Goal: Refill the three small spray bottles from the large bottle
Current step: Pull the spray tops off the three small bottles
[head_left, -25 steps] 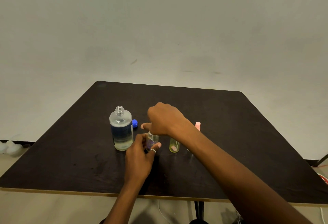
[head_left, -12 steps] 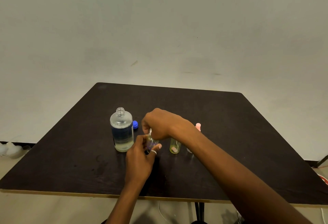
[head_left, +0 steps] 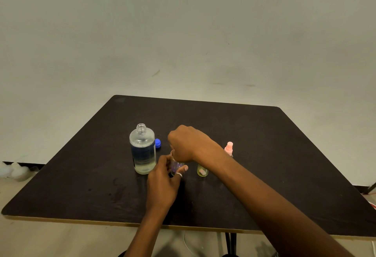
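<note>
**A:** Dark table (head_left: 264, 134), bare wall behind. Left hand (head_left: 162, 185) pinches the purple spray bottle (head_left: 176, 168) low, near the middle; right hand (head_left: 187, 145) is curled over its top.

**B:** Looks tiny, light and slick, so I'd grip the body, not the neck. Large bottle (head_left: 143, 151) stands open just left, probably heavier.

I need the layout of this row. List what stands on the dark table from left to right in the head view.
Large clear bottle with no cap → small blue cap → small clear spray bottle with purple tint, held by the left hand and right hand → small yellow-green bottle → pink-topped spray bottle.
</note>
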